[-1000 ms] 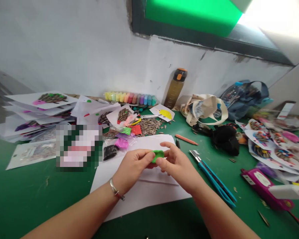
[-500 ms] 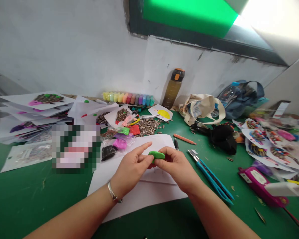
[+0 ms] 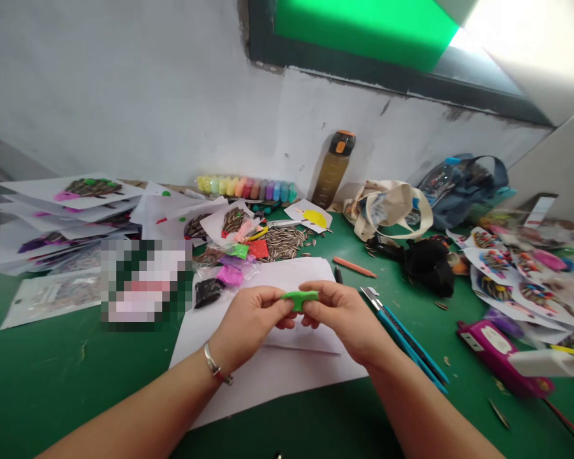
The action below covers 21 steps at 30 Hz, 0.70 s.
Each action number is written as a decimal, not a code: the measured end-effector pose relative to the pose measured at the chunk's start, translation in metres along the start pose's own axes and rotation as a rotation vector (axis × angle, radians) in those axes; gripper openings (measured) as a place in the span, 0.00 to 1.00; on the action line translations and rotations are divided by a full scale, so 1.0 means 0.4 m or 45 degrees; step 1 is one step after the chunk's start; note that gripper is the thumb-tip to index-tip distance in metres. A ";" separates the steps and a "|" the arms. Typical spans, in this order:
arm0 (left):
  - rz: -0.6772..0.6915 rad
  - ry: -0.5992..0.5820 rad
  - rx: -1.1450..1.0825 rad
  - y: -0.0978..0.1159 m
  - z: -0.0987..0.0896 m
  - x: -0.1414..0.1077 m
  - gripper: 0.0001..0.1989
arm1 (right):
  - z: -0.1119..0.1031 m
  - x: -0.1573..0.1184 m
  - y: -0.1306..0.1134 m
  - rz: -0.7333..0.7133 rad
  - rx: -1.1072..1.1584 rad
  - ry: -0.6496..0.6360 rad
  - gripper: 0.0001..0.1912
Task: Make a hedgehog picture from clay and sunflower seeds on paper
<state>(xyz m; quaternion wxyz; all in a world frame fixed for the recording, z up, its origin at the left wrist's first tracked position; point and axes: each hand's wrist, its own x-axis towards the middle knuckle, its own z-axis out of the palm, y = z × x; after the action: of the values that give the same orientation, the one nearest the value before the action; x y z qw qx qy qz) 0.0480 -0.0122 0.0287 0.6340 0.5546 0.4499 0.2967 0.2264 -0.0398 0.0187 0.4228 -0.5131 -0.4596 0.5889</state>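
A small lump of bright green modelling clay (image 3: 298, 299) is pinched between both hands over white paper (image 3: 287, 376). My left hand (image 3: 256, 312), with a silver bracelet at the wrist, grips its left end between thumb and fingers. On the other end, my right hand (image 3: 337, 309) presses with thumb and forefinger. Beyond the hands lie opened packets of pink clay (image 3: 230, 275), black clay (image 3: 209, 292) and red clay (image 3: 258, 249). Close to my right forearm are a blue utility knife (image 3: 406, 338) and a black pen (image 3: 338, 275).
Sunflower seeds (image 3: 287, 244) lie behind the paper, near an orange marker (image 3: 355, 267). A bottle (image 3: 333, 171) stands by the wall. Stacked seed pictures (image 3: 52, 217) are at left. A magenta glue gun (image 3: 504, 357) and a black bag (image 3: 428, 266) sit at right.
The green clay has gone from a smooth, flat oval to a bent, pinched shape. My left fingers, raised before, have curled down onto it.
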 end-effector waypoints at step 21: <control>-0.034 -0.097 0.051 -0.004 -0.002 0.004 0.13 | -0.003 -0.005 -0.005 -0.100 -0.198 0.006 0.14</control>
<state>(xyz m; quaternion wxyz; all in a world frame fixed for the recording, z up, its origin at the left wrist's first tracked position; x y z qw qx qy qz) 0.0478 -0.0110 0.0268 0.6433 0.5721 0.4387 0.2579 0.2280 -0.0410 0.0210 0.4056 -0.5274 -0.5227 0.5331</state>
